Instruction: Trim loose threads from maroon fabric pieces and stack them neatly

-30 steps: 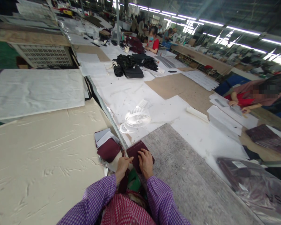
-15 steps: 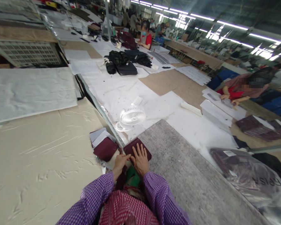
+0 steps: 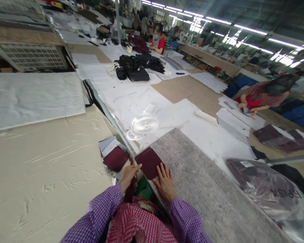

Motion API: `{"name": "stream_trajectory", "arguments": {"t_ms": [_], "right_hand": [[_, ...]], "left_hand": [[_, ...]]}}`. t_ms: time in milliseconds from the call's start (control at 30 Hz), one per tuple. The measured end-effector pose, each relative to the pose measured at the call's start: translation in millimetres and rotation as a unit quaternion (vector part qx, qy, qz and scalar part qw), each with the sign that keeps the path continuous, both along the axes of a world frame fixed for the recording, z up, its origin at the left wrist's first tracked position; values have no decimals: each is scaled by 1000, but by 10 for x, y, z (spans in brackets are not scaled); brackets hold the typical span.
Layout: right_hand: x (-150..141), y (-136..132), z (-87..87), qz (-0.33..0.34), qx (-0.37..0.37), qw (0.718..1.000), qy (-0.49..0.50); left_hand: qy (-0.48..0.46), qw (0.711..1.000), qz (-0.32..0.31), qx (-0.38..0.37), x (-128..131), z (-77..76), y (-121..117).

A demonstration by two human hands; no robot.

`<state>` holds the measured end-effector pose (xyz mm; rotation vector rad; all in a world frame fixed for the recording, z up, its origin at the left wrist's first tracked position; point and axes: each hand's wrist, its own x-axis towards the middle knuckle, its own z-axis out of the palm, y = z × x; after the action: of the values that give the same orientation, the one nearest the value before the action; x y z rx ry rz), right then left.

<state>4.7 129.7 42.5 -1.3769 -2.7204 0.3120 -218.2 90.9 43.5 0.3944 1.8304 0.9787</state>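
Note:
A maroon fabric piece (image 3: pixel 149 161) lies flat at the near corner of a grey felt-covered table (image 3: pixel 205 195). My right hand (image 3: pixel 165 182) rests flat on the grey surface at the piece's near right edge, fingers spread and open. My left hand (image 3: pixel 128 175) is at the piece's near left corner, fingers curled, with a dark maroon strip (image 3: pixel 128 193) hanging below it; I cannot make out what the fingers pinch. A second stack of maroon pieces (image 3: pixel 116 158) with white sheets (image 3: pixel 108 145) lies to the left.
A white desk fan (image 3: pixel 143 124) lies behind the piece. Cream sheeting (image 3: pixel 40 162) covers the left table. A plastic bag of maroon fabric (image 3: pixel 266 192) sits at right. Black garments (image 3: pixel 134 69) lie farther back. A person in red (image 3: pixel 260 99) leans over the right table; others work far back.
My right hand slid off the top of the maroon piece toward me and to the right, uncovering it, and now lies flat at its edge. My left hand stayed near the left corner.

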Motion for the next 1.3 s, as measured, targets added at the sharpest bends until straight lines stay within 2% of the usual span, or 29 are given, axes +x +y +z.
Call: {"name": "stream_trajectory", "arguments": {"t_ms": [100, 167, 200, 267, 300, 367, 400, 467, 600, 667, 733, 800, 933, 1000, 1100, 1200, 1300], "right_hand": [[-63, -93, 166, -46, -40, 994, 96], [-200, -172, 385, -40, -132, 972, 191], [-288, -210, 518, -21, -205, 949, 240], [-465, -269, 786, 41, -346, 881, 320], [-543, -288, 900, 75, -383, 852, 349], [-652, -310, 1046, 108, -413, 819, 385], [-680, -315, 1073, 103, -406, 817, 397], [-695, -319, 1054, 72, -367, 834, 405], [-683, -325, 924, 76, -266, 892, 358], [-708, -320, 888, 73, -235, 905, 348], [-745, -287, 870, 37, -220, 907, 357], [-764, -215, 852, -29, -218, 904, 366], [-677, 11, 780, -154, -260, 876, 376], [-589, 123, 724, -169, -290, 862, 379], [-468, 260, 626, -181, -304, 861, 366], [-399, 389, 528, -197, -288, 871, 344], [-389, 533, 449, -193, -263, 900, 288]], "left_hand": [[-30, 999, 29, 28, -75, 167, -69], [-56, 996, 41, 58, -93, 337, -77], [-81, 992, 45, 81, -87, 436, -63], [-164, 974, 52, 146, -51, 641, -6], [-197, 963, 55, 176, -30, 736, 30], [-234, 945, 67, 218, 6, 888, 99], [-242, 939, 77, 230, 15, 940, 126], [-252, 932, 102, 240, 20, 992, 158], [-275, 918, 154, 242, 21, 966, 168], [-284, 914, 162, 239, 41, 944, 168], [-293, 915, 157, 229, 73, 935, 165], [-303, 918, 146, 212, 108, 929, 156], [-339, 922, 98, 159, 149, 848, 101], [-352, 922, 82, 137, 151, 761, 59], [-344, 930, 60, 113, 144, 613, 0], [-292, 952, 39, 81, 143, 481, -27], [-226, 971, 53, 57, 157, 364, -8]]}}
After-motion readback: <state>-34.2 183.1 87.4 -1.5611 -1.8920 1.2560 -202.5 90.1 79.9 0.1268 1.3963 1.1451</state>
